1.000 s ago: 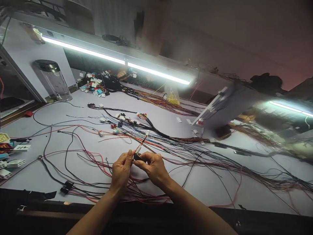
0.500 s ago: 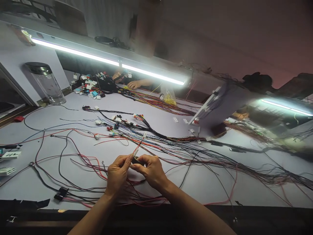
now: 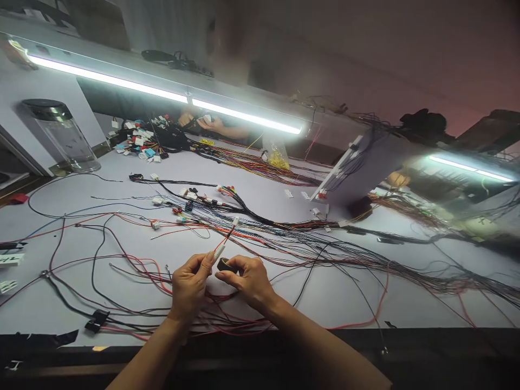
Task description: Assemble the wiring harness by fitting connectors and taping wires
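My left hand [image 3: 190, 284] pinches a thin wire pair [image 3: 229, 236] at a white sleeve [image 3: 219, 252]. A small white connector [image 3: 235, 221] tips the wires, pointing away from me. Close by on the right, my right hand [image 3: 249, 281] grips a small roll of black tape [image 3: 226, 264] between thumb and fingers. A narrow gap separates the tape roll from the white sleeve. Loose red and black wires [image 3: 221, 314] run under both hands across the white tabletop [image 3: 134, 238].
Beyond my hands lies a wire harness [image 3: 260, 218] with several connectors. A glass bottle [image 3: 67, 138] stands back left. Another person's hands [image 3: 211, 124] work at a bundle of connectors [image 3: 142, 138] under the lamp [image 3: 122, 84]. A bag of yellow pieces [image 3: 277, 157] sits at the back.
My hands have come slightly apart, the tape roll now clear of the white sleeve. The view has shifted a little. The other person's hands have lifted from the wires.
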Tool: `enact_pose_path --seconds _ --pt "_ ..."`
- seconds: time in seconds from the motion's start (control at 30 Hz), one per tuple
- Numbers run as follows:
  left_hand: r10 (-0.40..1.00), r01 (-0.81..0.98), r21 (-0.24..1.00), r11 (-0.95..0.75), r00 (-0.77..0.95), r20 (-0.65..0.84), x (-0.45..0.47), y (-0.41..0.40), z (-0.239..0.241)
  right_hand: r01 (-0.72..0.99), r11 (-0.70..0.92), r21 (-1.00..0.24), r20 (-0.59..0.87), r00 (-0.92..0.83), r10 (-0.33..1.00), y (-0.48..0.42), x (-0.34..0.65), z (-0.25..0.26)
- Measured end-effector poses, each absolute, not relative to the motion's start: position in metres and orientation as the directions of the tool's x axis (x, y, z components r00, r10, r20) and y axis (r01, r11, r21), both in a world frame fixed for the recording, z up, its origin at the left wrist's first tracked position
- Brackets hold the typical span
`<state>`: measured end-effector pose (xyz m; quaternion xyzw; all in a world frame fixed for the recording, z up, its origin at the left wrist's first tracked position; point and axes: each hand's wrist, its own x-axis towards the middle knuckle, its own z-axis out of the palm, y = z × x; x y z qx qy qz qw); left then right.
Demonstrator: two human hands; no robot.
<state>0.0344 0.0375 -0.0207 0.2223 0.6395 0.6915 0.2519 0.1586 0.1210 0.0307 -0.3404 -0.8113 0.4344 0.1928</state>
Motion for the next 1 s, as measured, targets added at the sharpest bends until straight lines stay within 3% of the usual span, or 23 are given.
enact_pose_path --seconds 0.3,0.57,0.77,1.0 --pt "0.627 -0.458 0.876 -0.15 -0.73 -0.274 0.036 0.043 -0.004 0.266 0.368 -0.891 0.07 -0.72 0.69 0.129 0.165 0.036" --pt "0.756 -0.663 0.746 -0.055 -0.516 -0.403 0.031 0.039 0.008 -0.002 0.332 -0.943 0.176 -0.851 0.495 0.149 0.17 0.028" --pt "0.834 -0.618 0.785 -0.032 -0.449 -0.32 0.03 0.037 0.005 -0.002 0.429 -0.903 0.229 -0.848 0.478 0.153 0.159 0.008" --pt "0.727 -0.473 0.876 -0.092 -0.633 -0.266 0.031 0.042 -0.006 0.038 0.567 -0.823 0.304 -0.813 0.496 0.155 0.16 0.02"
